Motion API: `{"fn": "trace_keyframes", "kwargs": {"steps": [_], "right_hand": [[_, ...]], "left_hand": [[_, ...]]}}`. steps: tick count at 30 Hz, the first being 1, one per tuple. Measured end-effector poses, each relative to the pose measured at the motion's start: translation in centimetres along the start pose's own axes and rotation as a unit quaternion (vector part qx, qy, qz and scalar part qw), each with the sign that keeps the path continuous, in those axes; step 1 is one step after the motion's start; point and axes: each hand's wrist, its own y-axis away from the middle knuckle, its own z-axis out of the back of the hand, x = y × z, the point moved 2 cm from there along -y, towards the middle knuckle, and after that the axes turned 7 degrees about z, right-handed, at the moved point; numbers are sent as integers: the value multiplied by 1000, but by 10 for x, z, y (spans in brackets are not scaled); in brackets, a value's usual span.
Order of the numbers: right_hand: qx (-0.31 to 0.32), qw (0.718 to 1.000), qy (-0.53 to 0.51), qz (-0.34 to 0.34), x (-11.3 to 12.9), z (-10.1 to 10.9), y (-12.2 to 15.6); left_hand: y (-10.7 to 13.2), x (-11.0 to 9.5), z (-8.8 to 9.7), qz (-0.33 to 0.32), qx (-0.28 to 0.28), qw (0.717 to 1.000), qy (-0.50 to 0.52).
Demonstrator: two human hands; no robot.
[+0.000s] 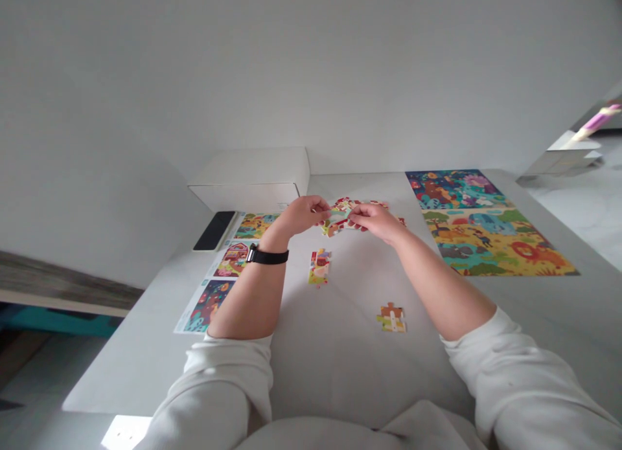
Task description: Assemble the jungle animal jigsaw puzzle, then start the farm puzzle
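Both hands are out over a heap of loose jigsaw puzzle pieces (333,228) towards the back of the table. My left hand (306,215), with a black band on its wrist, pinches the left side of a pale green puzzle piece (340,213). The fingers of my right hand (373,221) are closed at the right side of the same piece; its exact outline is partly hidden by fingertips. Closer to me lies a small upright strip of joined puzzle pieces (319,267). Separately, a corner-like puzzle piece or small joined group (391,318) rests nearer the front right.
A white box (250,178) stands against the wall, with a dark phone (214,231) in front. A printed picture sheet (232,261) lies partly under my left forearm. Two finished-looking picture panels, one dark blue (457,190) and one yellow (495,243), lie at right.
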Motion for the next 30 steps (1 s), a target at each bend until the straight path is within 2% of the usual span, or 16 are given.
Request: {"fn": "trace_keyframes", "kwargs": {"steps": [4,7,11,13,16,20,30], "right_hand": [[17,987,160,28,-3,1,-1],[72,958,265,78,-4,-9,3],[164,910,340,173,-4,-33,12],[188,887,386,172,-5,-43,17],[206,859,445,146,-8,-50,21],[204,853,468,106,-7,-52,23],[165,849,494,86,-4,-44,22]], "left_hand": [[3,15,29,44,-54,997,-23],[4,28,41,94,-39,993,-56],[2,40,34,145,43,982,-110],[0,43,28,161,72,977,-117],[-2,49,24,176,82,973,-124],[-5,56,22,183,87,972,-121],[-8,58,13,192,88,972,-105]]}}
